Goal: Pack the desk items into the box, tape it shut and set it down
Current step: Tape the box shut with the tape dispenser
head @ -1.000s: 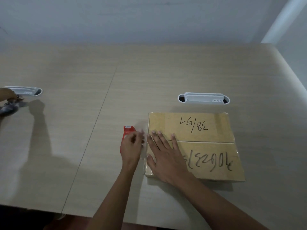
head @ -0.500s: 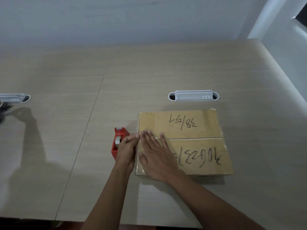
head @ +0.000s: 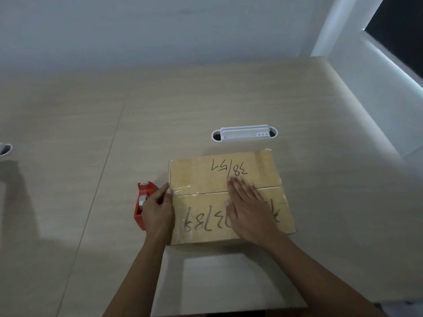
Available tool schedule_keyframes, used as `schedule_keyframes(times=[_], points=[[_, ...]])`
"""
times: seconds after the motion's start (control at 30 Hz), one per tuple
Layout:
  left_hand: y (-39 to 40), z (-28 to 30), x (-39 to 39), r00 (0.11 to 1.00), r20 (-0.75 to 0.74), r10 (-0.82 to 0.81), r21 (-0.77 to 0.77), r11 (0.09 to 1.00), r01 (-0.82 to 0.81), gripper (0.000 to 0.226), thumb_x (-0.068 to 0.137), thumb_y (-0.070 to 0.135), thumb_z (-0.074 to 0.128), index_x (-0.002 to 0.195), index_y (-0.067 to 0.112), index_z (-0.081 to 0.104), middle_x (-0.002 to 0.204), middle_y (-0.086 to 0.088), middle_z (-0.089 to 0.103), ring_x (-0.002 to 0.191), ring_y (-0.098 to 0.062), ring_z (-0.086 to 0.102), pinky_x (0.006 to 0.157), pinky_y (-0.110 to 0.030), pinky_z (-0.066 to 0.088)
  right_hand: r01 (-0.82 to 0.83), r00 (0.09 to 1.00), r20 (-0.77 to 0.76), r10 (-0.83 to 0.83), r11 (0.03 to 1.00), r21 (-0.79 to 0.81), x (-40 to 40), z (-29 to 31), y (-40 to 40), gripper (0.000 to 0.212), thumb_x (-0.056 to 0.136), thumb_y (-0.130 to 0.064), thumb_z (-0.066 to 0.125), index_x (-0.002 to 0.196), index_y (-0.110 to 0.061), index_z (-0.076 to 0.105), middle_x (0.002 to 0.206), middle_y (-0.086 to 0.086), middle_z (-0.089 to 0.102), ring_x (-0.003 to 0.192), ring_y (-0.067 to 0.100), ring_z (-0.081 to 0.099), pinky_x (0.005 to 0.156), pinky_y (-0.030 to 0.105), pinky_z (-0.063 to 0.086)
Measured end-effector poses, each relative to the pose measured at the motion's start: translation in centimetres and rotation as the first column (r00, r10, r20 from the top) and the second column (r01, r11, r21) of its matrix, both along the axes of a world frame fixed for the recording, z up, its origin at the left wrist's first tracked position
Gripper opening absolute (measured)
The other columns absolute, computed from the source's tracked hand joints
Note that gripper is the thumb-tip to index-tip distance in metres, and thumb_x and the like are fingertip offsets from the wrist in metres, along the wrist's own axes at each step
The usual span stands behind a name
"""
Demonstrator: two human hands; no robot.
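Observation:
The closed cardboard box (head: 199, 177) lies on the desk, black handwriting on both top flaps. Clear tape glints along the left end of the centre seam (head: 183, 191). My right hand (head: 249, 211) lies flat on the box top, palm down, fingers spread across the seam near the middle. My left hand (head: 158, 211) is curled against the box's left edge, thumb at the seam's end. A red tape dispenser (head: 140, 209) stands right beside that hand, partly hidden by it. Whether the fingers grip the dispenser is hidden.
A white cable-port insert (head: 244, 133) is set into the desk just behind the box. Another insert (head: 5, 149) shows at the far left edge. The desk's right edge meets a white wall and window ledge (head: 375, 92). A seam (head: 100, 177) splits the desktop.
My right hand has slid rightward along the seam from the box's left end to its middle. My left hand has stayed at the left edge by the dispenser. The view has shifted right.

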State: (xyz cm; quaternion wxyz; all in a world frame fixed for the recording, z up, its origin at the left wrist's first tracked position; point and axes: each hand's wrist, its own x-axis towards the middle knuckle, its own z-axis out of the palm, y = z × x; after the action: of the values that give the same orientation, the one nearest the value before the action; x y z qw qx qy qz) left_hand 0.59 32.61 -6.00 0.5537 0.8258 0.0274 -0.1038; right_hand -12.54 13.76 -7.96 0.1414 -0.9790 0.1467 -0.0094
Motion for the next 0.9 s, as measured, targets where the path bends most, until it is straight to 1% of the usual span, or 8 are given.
schedule_keyframes(times=[0.27, 0.37, 0.47, 0.53, 0.6, 0.73, 0.83, 0.9], points=[[-0.1, 0.9, -0.5, 0.998, 0.045, 0.042, 0.073, 0.996, -0.045, 0.036, 0.099, 0.026, 0.057, 0.133, 0.016, 0.062, 0.111, 0.011, 0.059, 0.083, 0.008, 0.049, 0.067, -0.011, 0.033, 0.181, 0.983, -0.031, -0.180, 0.983, 0.025, -3.4, 0.2, -5.4, 0.070, 0.102, -0.053, 0.019, 0.159, -0.017, 0.001, 0.167, -0.002, 0.000, 0.153, 0.011, -0.004, 0.122, 0.031, -0.002], [-0.4, 1.3, -0.7, 0.994, 0.098, 0.052, 0.133, 0.989, -0.065, 0.033, 0.099, 0.024, 0.059, 0.130, 0.014, 0.063, 0.110, 0.011, 0.062, 0.092, -0.001, 0.055, 0.069, -0.010, 0.037, 0.287, 0.957, -0.007, -0.289, 0.947, 0.142, -3.3, 0.2, -5.6, 0.081, 0.098, -0.059, 0.032, 0.159, -0.015, 0.002, 0.168, 0.001, 0.000, 0.153, 0.015, -0.002, 0.123, 0.036, 0.010], [-1.0, 1.5, -0.9, 0.983, 0.164, 0.084, 0.155, 0.982, -0.110, 0.014, 0.095, 0.022, 0.063, 0.107, 0.015, 0.069, 0.090, 0.015, 0.063, 0.079, 0.003, 0.056, 0.081, -0.029, 0.052, 0.369, 0.925, -0.033, -0.379, 0.873, 0.319, -3.4, 0.5, -5.8, 0.085, 0.097, -0.058, 0.040, 0.159, -0.019, -0.004, 0.167, -0.004, -0.006, 0.153, 0.014, 0.003, 0.117, 0.042, 0.025], [-1.2, 1.4, -1.2, 0.976, 0.193, 0.104, 0.172, 0.975, -0.138, 0.011, 0.095, 0.021, 0.064, 0.099, 0.016, 0.072, 0.084, 0.012, 0.065, 0.074, 0.006, 0.054, 0.074, -0.023, 0.049, 0.389, 0.913, -0.032, -0.408, 0.841, 0.377, -3.5, 0.7, -6.0, 0.080, 0.099, -0.054, 0.039, 0.159, -0.021, -0.004, 0.167, -0.006, -0.005, 0.152, 0.017, 0.014, 0.114, 0.043, 0.030], [-1.2, 1.5, -1.4, 0.971, 0.199, 0.130, 0.207, 0.963, -0.171, 0.015, 0.094, 0.023, 0.064, 0.101, 0.016, 0.075, 0.088, 0.007, 0.069, 0.072, 0.007, 0.052, 0.066, -0.009, 0.036, 0.399, 0.903, -0.019, -0.429, 0.823, 0.404, -3.4, 0.6, -6.2, 0.073, 0.102, -0.049, 0.036, 0.159, -0.023, -0.001, 0.167, -0.006, 0.002, 0.151, 0.019, 0.020, 0.112, 0.042, 0.031], [-1.2, 1.6, -1.8, 0.968, 0.208, 0.142, 0.238, 0.952, -0.191, 0.023, 0.095, 0.026, 0.064, 0.110, 0.014, 0.076, 0.097, -0.002, 0.075, 0.068, 0.008, 0.047, 0.062, -0.003, 0.027, 0.412, 0.888, 0.009, -0.459, 0.805, 0.426, -3.4, 0.7, -6.3, 0.062, 0.105, -0.041, 0.034, 0.159, -0.022, 0.010, 0.166, -0.004, 0.015, 0.147, 0.023, 0.031, 0.111, 0.042, 0.033], [-1.4, 1.3, -1.9, 0.964, 0.242, 0.111, 0.291, 0.939, -0.182, 0.027, 0.098, 0.030, 0.058, 0.115, 0.018, 0.075, 0.094, -0.002, 0.075, 0.068, 0.001, 0.049, 0.062, -0.008, 0.031, 0.425, 0.873, 0.021, -0.487, 0.783, 0.454, -3.3, 1.0, -6.2, 0.060, 0.105, -0.037, 0.036, 0.159, -0.020, 0.015, 0.163, 0.000, 0.026, 0.144, 0.027, 0.037, 0.109, 0.041, 0.035], [-1.5, 0.7, -2.0, 0.967, 0.244, 0.069, 0.348, 0.925, -0.154, 0.030, 0.101, 0.033, 0.051, 0.120, 0.023, 0.072, 0.086, 0.001, 0.072, 0.072, -0.009, 0.055, 0.064, -0.023, 0.039, 0.454, 0.855, 0.008, -0.518, 0.756, 0.472, -3.2, 1.4, -6.0, 0.060, 0.106, -0.037, 0.036, 0.159, -0.021, 0.015, 0.156, 0.005, 0.041, 0.135, 0.032, 0.047, 0.102, 0.040, 0.040]])
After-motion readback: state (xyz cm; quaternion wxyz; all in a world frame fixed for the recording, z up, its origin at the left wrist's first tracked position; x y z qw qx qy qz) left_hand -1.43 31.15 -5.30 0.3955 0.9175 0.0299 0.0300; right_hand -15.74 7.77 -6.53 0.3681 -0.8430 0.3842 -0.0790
